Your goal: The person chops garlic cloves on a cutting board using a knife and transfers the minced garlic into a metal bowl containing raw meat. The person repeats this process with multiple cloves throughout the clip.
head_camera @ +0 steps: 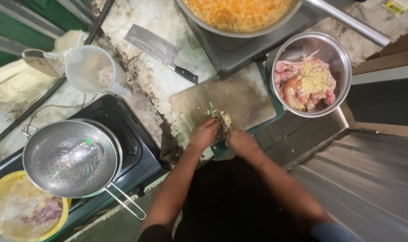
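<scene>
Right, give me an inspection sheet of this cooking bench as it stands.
Surface: worn, stained counter.
Job's things: cutting board with a small pile of chopped bits; steel bowl of raw meat topped with mince.
Clutter: cleaver, plastic jug, colander on a black stove, yellow basin, pan of orange food.
Grippers: left hand and right hand at the pile; grip unclear.
Cables: dark hose crossing left.
Surroundings: corrugated sheet at right.

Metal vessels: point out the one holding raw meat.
The round steel bowl right of the cutting board, with pink meat and chopped bits inside. The perforated strainer is overturned; the big pan holds orange food.
</scene>
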